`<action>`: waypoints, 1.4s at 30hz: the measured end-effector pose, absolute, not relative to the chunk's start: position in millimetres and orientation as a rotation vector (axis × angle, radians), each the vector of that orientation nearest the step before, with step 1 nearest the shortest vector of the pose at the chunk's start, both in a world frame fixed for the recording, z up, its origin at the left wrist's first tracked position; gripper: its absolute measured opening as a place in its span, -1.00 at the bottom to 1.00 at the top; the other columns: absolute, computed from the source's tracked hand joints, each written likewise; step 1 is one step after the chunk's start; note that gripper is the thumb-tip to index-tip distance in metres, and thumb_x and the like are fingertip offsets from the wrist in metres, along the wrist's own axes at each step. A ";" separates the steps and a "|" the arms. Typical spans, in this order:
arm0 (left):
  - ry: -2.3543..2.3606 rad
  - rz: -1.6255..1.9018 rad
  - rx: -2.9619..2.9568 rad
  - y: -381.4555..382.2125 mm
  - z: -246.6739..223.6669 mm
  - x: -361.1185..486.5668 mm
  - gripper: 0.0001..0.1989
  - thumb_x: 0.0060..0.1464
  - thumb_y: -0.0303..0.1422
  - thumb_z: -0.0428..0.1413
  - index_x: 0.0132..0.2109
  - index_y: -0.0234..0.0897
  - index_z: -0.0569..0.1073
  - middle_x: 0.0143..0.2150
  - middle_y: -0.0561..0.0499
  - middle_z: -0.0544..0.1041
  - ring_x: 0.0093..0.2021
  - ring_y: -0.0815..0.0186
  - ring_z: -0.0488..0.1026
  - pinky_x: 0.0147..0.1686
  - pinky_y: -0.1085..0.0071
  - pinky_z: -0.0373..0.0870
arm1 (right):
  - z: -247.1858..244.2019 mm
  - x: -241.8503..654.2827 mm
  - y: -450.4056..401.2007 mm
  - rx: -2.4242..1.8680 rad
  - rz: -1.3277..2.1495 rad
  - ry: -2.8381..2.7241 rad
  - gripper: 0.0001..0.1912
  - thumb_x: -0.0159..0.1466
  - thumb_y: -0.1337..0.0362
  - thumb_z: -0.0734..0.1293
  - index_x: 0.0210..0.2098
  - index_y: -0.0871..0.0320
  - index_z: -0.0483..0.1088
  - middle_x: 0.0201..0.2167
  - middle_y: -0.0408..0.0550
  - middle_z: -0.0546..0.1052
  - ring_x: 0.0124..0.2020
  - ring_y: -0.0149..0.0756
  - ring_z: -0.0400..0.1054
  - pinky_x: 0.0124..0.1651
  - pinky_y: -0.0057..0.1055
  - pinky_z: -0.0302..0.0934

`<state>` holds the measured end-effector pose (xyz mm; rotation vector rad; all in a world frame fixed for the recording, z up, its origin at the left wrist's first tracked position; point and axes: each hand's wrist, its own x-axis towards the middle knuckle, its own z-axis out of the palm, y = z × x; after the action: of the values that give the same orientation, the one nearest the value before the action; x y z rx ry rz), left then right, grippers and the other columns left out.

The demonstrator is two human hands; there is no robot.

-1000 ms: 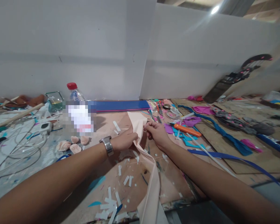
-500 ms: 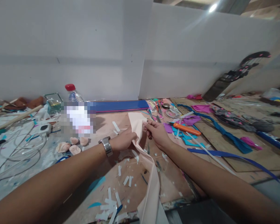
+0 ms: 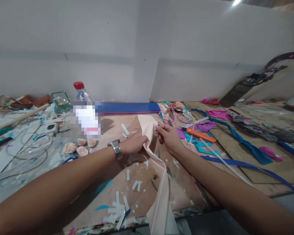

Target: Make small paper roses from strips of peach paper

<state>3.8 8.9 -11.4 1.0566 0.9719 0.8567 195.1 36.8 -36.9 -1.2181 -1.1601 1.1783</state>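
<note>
At centre, creased peach strip (image 3: 163,182)

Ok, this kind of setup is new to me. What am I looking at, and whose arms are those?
There's no machine: the bare hands belong to one person, and the only view comes from a camera on that person's head, looking forward and down. The left hand, with a metal wristband, grips a long pale peach strip; the right hand pinches its edge. The strip runs down past the near edge of the table. Around it lie small white pieces and an orange cutter. A red-capped bottle, partly pixelated, stands towards the back left.
</note>
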 end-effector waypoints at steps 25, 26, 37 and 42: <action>0.526 0.907 0.810 -8.4 -12.2 28.6 -0.46 0.06 -0.32 0.24 0.13 -0.10 0.18 -0.22 0.05 0.53 -0.48 0.40 0.48 -0.41 0.45 0.37 | -5.0 193.1 23.7 -1.052 1.330 -1.149 -0.86 -0.05 0.22 0.44 -0.54 0.05 0.39 -0.49 -0.02 0.51 -0.42 -0.12 0.38 -0.45 -0.26 0.26; 0.530 0.912 0.826 -8.8 -13.5 30.1 -0.46 0.03 -0.34 0.25 0.11 -0.11 0.20 -0.27 0.08 0.52 -0.49 0.41 0.46 -0.41 0.47 0.35 | -4.9 191.9 22.8 -1.048 1.338 -1.159 -0.86 -0.05 0.22 0.45 -0.55 0.05 0.39 -0.50 -0.03 0.50 -0.42 -0.12 0.38 -0.45 -0.27 0.27; 0.717 1.015 0.878 2.3 -7.4 20.9 -0.41 -0.15 -0.51 0.23 0.09 -0.19 0.34 -0.45 0.20 0.44 -0.55 0.49 0.26 -0.49 0.54 0.13 | -29.2 194.3 32.8 -0.889 1.424 -1.046 -0.90 -0.02 0.29 0.39 -0.45 0.09 0.44 -0.54 -0.17 0.50 -0.47 -0.24 0.40 -0.38 -0.34 0.33; 0.800 1.134 0.964 12.8 -6.6 17.9 -0.61 -0.08 -0.53 0.15 -0.04 -0.27 0.49 -0.31 0.06 0.53 -0.39 0.42 0.40 -0.35 0.51 0.30 | -32.9 197.2 37.6 -0.866 1.402 -1.034 -0.91 0.00 0.34 0.39 -0.43 0.10 0.48 -0.52 -0.19 0.51 -0.51 -0.34 0.36 -0.40 -0.41 0.29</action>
<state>17.9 12.8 -6.6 0.9643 0.8005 1.1339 197.2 37.6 -32.9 -0.8658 -1.0340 1.4023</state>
